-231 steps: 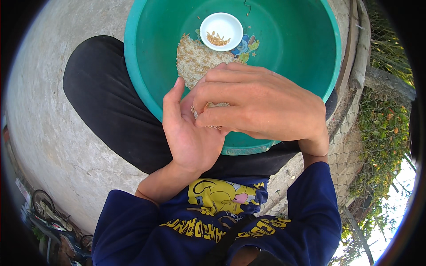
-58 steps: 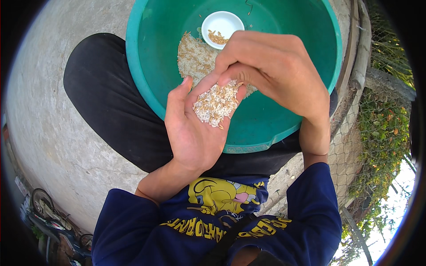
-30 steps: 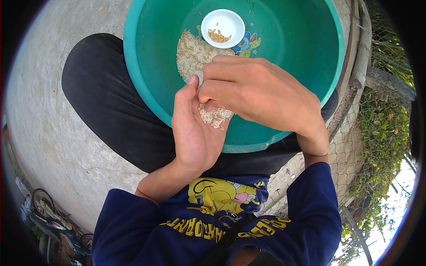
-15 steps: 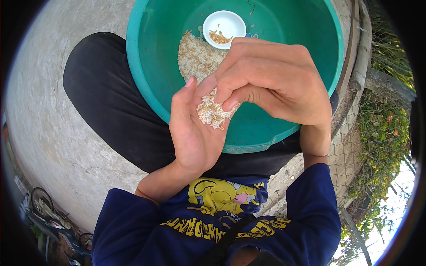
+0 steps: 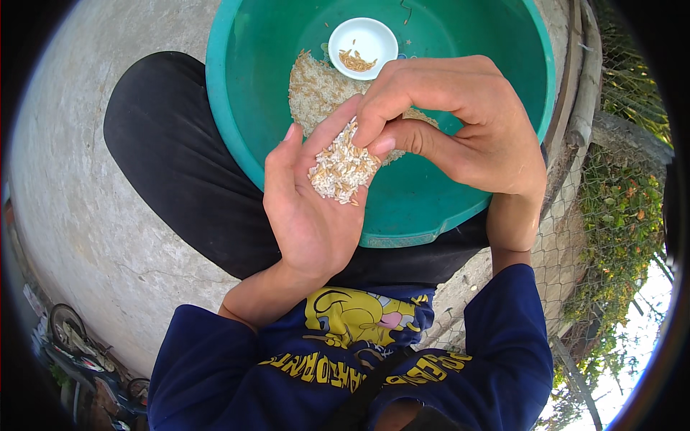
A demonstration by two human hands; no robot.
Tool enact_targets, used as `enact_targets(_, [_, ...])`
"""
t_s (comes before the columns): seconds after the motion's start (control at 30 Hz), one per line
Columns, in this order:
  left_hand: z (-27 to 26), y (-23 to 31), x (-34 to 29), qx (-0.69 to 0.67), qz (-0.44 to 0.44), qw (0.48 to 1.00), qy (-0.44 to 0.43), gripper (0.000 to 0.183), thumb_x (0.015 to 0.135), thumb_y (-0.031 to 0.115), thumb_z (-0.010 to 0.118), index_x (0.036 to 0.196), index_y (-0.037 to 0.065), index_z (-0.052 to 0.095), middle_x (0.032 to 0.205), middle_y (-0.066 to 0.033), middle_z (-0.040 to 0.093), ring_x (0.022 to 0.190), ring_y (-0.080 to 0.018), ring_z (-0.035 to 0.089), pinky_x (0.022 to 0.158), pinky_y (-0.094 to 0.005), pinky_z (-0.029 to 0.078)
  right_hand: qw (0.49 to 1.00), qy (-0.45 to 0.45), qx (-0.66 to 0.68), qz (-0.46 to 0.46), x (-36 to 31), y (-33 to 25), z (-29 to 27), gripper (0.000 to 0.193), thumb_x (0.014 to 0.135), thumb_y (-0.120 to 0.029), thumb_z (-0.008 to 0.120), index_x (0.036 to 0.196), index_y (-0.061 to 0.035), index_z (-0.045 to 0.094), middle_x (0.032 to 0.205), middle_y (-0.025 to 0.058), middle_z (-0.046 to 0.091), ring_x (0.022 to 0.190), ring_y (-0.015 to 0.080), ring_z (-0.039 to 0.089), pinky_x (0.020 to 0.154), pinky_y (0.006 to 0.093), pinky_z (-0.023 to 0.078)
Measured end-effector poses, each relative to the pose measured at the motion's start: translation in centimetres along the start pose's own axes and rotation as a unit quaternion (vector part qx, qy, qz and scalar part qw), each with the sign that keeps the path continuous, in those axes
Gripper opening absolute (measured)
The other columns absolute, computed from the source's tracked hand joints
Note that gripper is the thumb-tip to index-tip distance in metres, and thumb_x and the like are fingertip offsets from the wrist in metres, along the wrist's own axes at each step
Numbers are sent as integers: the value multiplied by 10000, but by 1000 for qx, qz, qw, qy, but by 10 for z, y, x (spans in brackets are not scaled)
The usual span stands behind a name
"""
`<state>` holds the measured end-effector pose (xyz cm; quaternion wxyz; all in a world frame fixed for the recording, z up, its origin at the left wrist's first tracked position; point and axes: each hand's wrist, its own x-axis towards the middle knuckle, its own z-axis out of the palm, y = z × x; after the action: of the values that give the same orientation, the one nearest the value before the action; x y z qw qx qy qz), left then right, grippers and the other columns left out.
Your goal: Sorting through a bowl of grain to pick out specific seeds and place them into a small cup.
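My left hand (image 5: 309, 223) is palm up over a green plastic basin (image 5: 424, 208), cradling a small heap of white rice mixed with brown unhusked grains (image 5: 339, 169). My right hand (image 5: 460, 118) reaches over from the right, thumb and forefinger closed in a pinch at the heap's right edge. Whatever lies between those fingertips is too small to make out. Behind the hands, a larger pile of rice (image 5: 316, 86) lies on the basin floor, partly covered by them. Touching that pile is a small white bowl (image 5: 366, 32) with some brown husked-looking grains (image 5: 356, 61) in it.
The basin rests against my legs in black trousers (image 5: 180, 158). Grey concrete ground (image 5: 72, 165) spreads to the left. On the right are a wooden pole (image 5: 586, 86), wire mesh fence (image 5: 560, 237) and green plants (image 5: 625, 237). A bicycle (image 5: 79, 352) stands at the lower left.
My left hand has shifted slightly left, and the rice in its palm is more spread and more visible. The right hand's fingers have moved a little toward the heap's right edge.
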<state>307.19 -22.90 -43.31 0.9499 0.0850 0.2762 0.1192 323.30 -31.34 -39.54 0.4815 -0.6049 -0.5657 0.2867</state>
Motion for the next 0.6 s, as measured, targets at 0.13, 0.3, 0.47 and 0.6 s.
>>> enact_targets(0.13, [2, 0, 0, -3, -5, 1000, 4, 699, 1034, 453, 275, 1416, -115, 419, 1316, -177, 588, 1228, -246, 565, 1083, -374, 407, 1000, -3, 7, 14, -1, 0, 0, 109, 817, 58, 699, 907, -3, 698, 843, 85, 699, 736, 206, 687, 650, 292, 546])
enact_targets(0.3, [1, -1, -1, -12, 1, 1000, -2, 697, 1034, 449, 276, 1413, -118, 421, 1312, -180, 588, 1221, -251, 569, 1092, -376, 405, 1000, 2, -10, 18, -2, 2, -1, 117, 822, 56, 689, 918, -8, 704, 863, 77, 716, 767, 207, 705, 666, 291, 554])
enact_targets(0.47, [-4, 0, 0, -19, 1, 1000, -19, 691, 1035, 440, 279, 1409, -124, 420, 1307, -188, 589, 1230, -257, 567, 1098, -382, 404, 999, 22, -15, 36, -1, 2, -2, 112, 834, 41, 689, 929, -14, 711, 853, 67, 718, 773, 202, 712, 677, 281, 555])
enact_targets(0.6, [-2, 0, 0, -22, 1, 1000, -16, 689, 1037, 437, 277, 1409, -126, 418, 1303, -192, 592, 1233, -262, 564, 1099, -387, 407, 999, 12, -14, 40, -1, 2, -3, 99, 840, 30, 692, 927, -13, 711, 845, 63, 716, 761, 197, 707, 670, 281, 549])
